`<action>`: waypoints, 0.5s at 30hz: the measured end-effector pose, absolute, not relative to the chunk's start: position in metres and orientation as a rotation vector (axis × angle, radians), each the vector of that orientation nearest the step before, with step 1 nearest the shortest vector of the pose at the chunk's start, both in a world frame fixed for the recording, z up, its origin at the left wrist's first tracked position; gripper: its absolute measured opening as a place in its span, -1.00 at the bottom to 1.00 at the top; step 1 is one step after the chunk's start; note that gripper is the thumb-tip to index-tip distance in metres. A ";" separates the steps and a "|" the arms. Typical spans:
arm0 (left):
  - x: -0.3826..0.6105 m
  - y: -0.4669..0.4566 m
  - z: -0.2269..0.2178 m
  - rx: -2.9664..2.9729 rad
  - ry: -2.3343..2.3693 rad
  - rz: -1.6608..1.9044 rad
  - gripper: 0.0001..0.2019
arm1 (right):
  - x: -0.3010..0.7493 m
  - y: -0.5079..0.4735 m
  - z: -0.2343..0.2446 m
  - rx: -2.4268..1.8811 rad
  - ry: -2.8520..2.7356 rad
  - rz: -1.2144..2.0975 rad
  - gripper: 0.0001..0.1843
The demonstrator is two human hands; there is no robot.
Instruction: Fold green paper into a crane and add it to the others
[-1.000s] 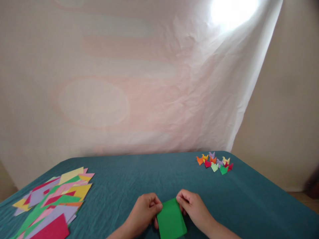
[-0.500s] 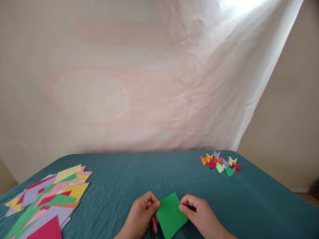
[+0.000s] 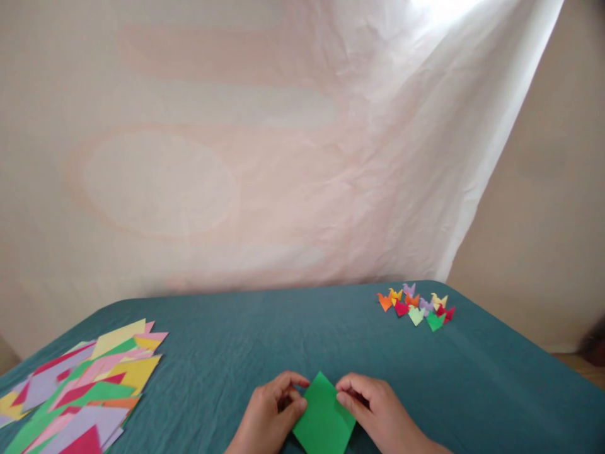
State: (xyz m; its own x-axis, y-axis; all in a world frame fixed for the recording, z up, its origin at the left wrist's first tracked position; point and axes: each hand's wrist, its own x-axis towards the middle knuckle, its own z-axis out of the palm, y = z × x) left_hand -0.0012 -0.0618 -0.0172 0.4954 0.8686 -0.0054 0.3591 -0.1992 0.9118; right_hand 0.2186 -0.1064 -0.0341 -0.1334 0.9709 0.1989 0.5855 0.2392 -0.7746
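Note:
A green square of paper (image 3: 324,417) lies between my hands at the near edge of the view, turned so one corner points away from me. My left hand (image 3: 274,411) pinches its left edge between thumb and fingers. On the opposite side, my right hand (image 3: 373,408) grips the right edge with thumb and forefinger. The paper's lowest corner runs out of the picture, and no fold shows clearly on its face.
Spread over the left of the table is a pile of coloured paper sheets (image 3: 89,391). Several small folded paper birds (image 3: 416,305) stand together at the far right on the dark green tablecloth (image 3: 265,340). Behind the table hangs a pale cloth (image 3: 283,189).
The green paper has turned slightly, its top corner now more to the left and centred between my hands. Both hands still hold its edges. The whole view has shifted a little.

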 end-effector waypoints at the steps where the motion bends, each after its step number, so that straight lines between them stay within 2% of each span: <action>1: -0.001 -0.062 -0.018 1.828 1.055 0.663 -0.81 | 0.218 -0.107 -0.034 -1.445 -1.839 0.677 -0.80; 6: -0.003 -0.064 -0.020 1.947 1.060 0.621 -0.72 | 0.220 -0.107 -0.039 -1.496 -1.906 0.607 -0.89; 15: -0.002 -0.067 -0.017 2.159 1.100 0.479 -0.70 | 0.222 -0.108 -0.042 -1.544 -1.948 0.495 -0.90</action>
